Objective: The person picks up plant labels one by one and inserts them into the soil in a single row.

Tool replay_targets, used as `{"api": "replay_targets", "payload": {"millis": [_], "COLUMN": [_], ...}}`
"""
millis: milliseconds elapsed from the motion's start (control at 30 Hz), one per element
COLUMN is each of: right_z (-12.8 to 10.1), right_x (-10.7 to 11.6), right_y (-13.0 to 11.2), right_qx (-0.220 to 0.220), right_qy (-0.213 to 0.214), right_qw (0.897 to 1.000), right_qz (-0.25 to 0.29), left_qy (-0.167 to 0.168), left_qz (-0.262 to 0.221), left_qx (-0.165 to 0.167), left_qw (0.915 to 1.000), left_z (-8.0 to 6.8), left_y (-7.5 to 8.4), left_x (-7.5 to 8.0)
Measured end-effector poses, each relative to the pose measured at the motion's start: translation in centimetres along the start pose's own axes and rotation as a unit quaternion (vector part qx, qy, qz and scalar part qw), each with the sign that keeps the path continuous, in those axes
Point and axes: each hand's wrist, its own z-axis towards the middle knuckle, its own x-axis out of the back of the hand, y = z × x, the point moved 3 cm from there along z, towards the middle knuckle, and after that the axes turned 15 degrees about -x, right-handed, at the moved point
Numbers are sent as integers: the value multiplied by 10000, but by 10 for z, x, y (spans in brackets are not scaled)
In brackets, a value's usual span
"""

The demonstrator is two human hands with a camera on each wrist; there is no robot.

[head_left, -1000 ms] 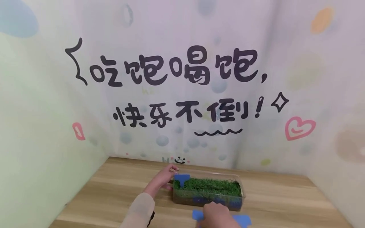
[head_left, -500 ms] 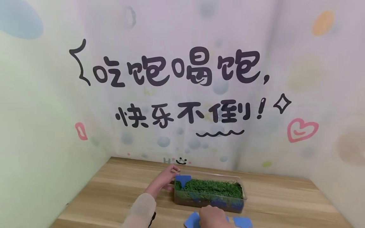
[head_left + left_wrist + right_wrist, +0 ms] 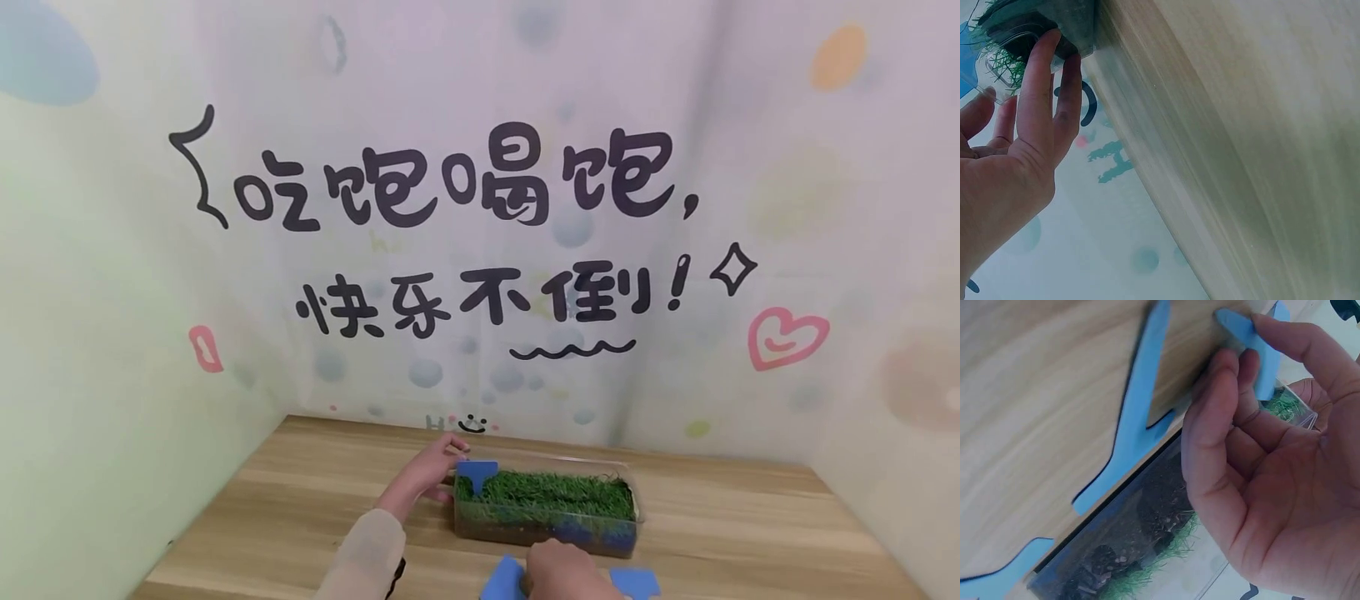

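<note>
A clear plastic box (image 3: pixel 547 527) of soil topped with green grass (image 3: pixel 555 493) sits on the wooden table (image 3: pixel 315 500). One blue T-shaped label (image 3: pixel 477 472) stands in the grass at the box's left end. My left hand (image 3: pixel 442 458) rests with straight fingers (image 3: pixel 1038 81) against that end of the box (image 3: pixel 1075 28). In front of the box my right hand (image 3: pixel 562 573) pinches a blue label (image 3: pixel 1259 356) between thumb and fingers (image 3: pixel 1225 394). More blue labels (image 3: pixel 502 579) (image 3: pixel 1141 419) lie flat on the table beside it.
Printed wall panels (image 3: pixel 480 208) close the table in at the back and on both sides. Bare wood lies left and right of the box. Another blue label (image 3: pixel 634 582) lies at the front edge, right of my right hand.
My right hand has dropped slightly lower in front of the box, among the blue labels. The left hand has stayed on the box's left end.
</note>
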Motion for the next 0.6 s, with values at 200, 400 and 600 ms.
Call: {"api": "replay_targets", "payload": {"millis": [200, 400, 600], "right_z": [61, 119, 61], "right_x": [-9, -19, 17], "right_y": [40, 65, 37], "right_qx": [816, 1341, 2139], "right_qy": [-693, -1684, -1006], "right_qw": [9927, 9670, 9573], "right_qz": [554, 1363, 1665], "left_qy": [-46, 12, -4], "left_qz": [-98, -57, -120], "left_qx": [-82, 15, -17], "left_qw": [9999, 10000, 9999], "left_z": [1, -2, -1], "left_y": [2, 0, 1], "left_x": [-3, -1, 1]}}
